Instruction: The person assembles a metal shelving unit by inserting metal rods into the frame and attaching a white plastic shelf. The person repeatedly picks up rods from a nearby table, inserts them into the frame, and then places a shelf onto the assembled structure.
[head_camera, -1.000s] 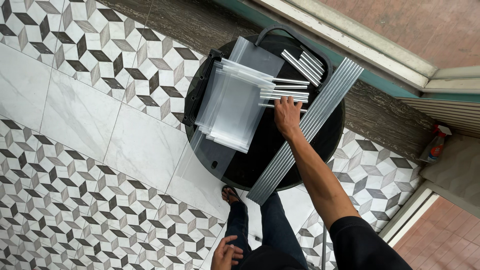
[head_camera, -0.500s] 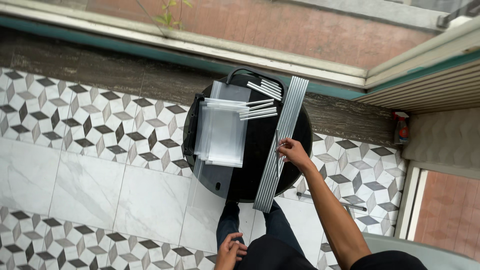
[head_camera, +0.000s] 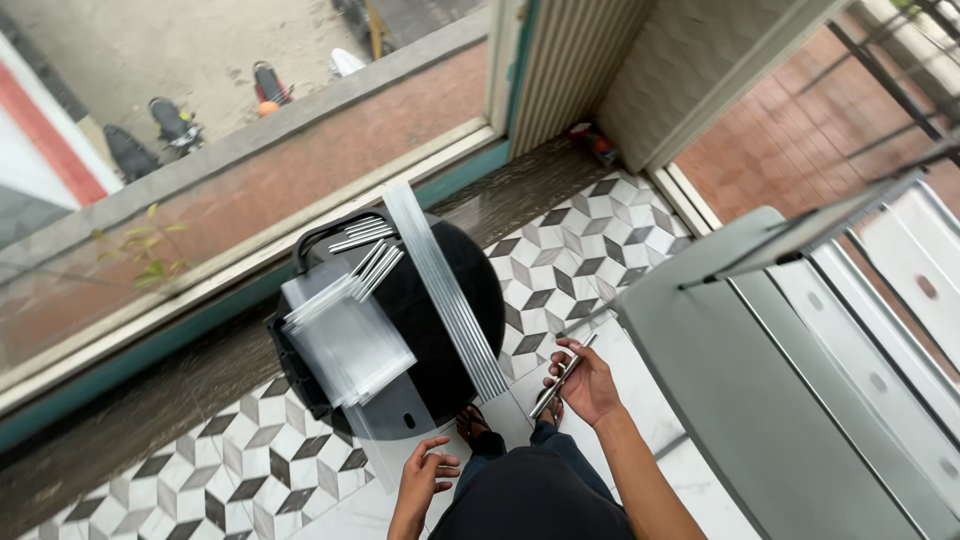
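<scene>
Plastic sleeves (head_camera: 345, 345) lie stacked on the round black table (head_camera: 470, 290), beside a long ribbed strip (head_camera: 445, 290). Left hand (head_camera: 420, 480) hovers empty, fingers loosely spread. Right hand (head_camera: 585, 385) grips one metal rod (head_camera: 562, 377), its long axis slanting up-right; placing it likely calls for careful aligning.

Item count on the black round table (head_camera: 470, 290).
You have one long ribbed metal strip (head_camera: 445, 290), one stack of clear sheets (head_camera: 345, 345), and one metal rod (head_camera: 562, 377) in hand.
</scene>
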